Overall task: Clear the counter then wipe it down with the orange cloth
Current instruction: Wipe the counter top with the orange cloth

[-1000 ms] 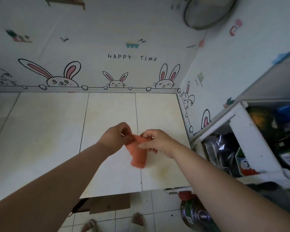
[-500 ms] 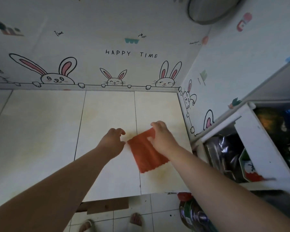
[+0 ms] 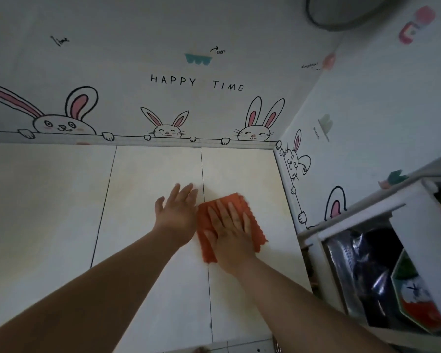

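Observation:
The orange cloth (image 3: 255, 226) lies spread flat on the cream tiled counter (image 3: 51, 212), near its right end. My right hand (image 3: 229, 234) presses down on the cloth with palm flat and fingers apart, covering its middle. My left hand (image 3: 177, 212) rests flat and open on the bare counter, touching the cloth's left edge. Nothing else sits on the visible counter.
The wall with rabbit drawings (image 3: 163, 103) bounds the counter at the back and right. A white shelf unit (image 3: 418, 225) stands to the right, with dark plastic bags (image 3: 362, 271) and a packet inside. A round grey object (image 3: 341, 11) hangs at the top right.
The cloth went from bunched between both hands above the counter to laid out flat. My right hand now presses on it, and my left hand let go and opened beside it.

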`<state>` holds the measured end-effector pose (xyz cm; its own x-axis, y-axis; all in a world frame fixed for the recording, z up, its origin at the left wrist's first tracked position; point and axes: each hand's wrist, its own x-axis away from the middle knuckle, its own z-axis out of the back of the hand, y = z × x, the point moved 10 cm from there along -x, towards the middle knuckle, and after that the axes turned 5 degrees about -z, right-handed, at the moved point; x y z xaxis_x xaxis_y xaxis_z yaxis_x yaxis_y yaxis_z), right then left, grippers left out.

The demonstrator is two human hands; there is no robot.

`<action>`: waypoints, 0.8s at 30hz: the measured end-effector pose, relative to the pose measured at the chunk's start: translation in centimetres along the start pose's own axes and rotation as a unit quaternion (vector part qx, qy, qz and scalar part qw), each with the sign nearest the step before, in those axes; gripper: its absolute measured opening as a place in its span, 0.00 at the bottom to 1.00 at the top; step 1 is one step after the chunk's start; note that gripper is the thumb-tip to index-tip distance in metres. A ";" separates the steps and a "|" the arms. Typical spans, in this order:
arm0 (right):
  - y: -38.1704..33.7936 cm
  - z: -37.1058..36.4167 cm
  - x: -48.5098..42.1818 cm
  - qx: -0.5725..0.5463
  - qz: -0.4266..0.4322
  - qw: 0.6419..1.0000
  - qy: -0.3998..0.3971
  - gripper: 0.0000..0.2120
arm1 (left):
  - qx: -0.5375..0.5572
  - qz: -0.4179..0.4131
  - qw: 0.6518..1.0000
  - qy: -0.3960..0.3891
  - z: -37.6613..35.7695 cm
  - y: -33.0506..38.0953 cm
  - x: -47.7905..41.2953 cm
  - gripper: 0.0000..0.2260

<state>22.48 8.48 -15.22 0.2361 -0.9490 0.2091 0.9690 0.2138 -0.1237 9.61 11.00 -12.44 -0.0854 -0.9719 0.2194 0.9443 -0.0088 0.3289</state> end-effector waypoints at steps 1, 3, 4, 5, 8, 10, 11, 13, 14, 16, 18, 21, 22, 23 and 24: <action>0.1 0.3 -1.1 -0.010 -0.007 1.000 0.001 0.27 | 0.001 0.003 1.000 0.013 0.1 -0.1 -0.2 0.23; 0.3 0.9 -3.6 -0.028 -0.019 0.999 -0.001 0.26 | 0.002 0.001 1.000 0.024 0.1 -0.3 -0.7 0.23; 0.3 1.1 -4.6 -0.031 -0.023 0.999 -0.004 0.26 | 0.005 -0.002 1.000 0.025 -0.1 -0.4 -0.7 0.24; 0.3 1.3 -6.0 -0.029 -0.022 0.999 -0.004 0.26 | 0.006 -0.007 1.000 0.028 -0.1 -0.4 -1.1 0.25; 0.4 2.1 -8.8 -0.031 -0.018 0.999 -0.018 0.26 | -0.004 -0.015 0.999 0.033 0.1 -0.1 -1.6 0.28; 0.6 2.6 -11.1 -0.039 -0.021 0.999 -0.014 0.26 | -0.012 -0.009 0.999 0.051 0.6 -0.3 -2.7 0.31; 0.7 2.9 -12.4 -0.042 -0.024 0.999 -0.013 0.26 | -0.016 -0.013 0.998 0.052 0.7 -0.3 -3.4 0.31; 0.7 3.4 -14.5 -0.038 -0.027 0.999 -0.015 0.25 | -0.031 -0.036 0.998 0.041 0.6 0.2 -4.4 0.33; 0.6 3.6 -15.4 -0.035 -0.028 0.999 -0.018 0.25 | -0.042 -0.047 0.997 0.036 0.4 0.5 -4.6 0.34; 0.5 4.0 -16.9 -0.033 -0.031 0.999 -0.019 0.25 | -0.059 -0.062 0.996 0.029 0.0 0.8 -5.2 0.37; 0.5 4.4 -17.6 -0.034 -0.040 0.999 0.002 0.24 | -0.055 -0.058 0.996 0.023 -0.2 0.8 -5.9 0.41; 0.3 4.9 -17.5 -0.049 -0.049 0.997 0.043 0.24 | -0.028 -0.041 0.999 0.016 0.0 0.5 -6.5 0.47; 0.3 5.0 -17.4 -0.048 -0.047 0.996 0.051 0.24 | -0.031 -0.040 0.999 0.014 0.1 0.6 -6.5 0.47; 0.4 5.1 -17.3 -0.046 -0.047 0.996 0.059 0.24 | -0.037 -0.042 0.998 0.015 0.1 0.7 -6.5 0.47; 1.0 5.3 -17.1 -0.046 -0.055 0.995 0.069 0.24 | -0.044 -0.044 0.998 0.013 0.1 0.7 -6.5 0.47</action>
<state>19.77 26.19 -13.78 0.1106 -0.9895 0.0926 0.9760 0.0906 -0.1978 10.80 17.37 -13.53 -0.1614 -0.9723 0.1693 0.9579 -0.1130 0.2640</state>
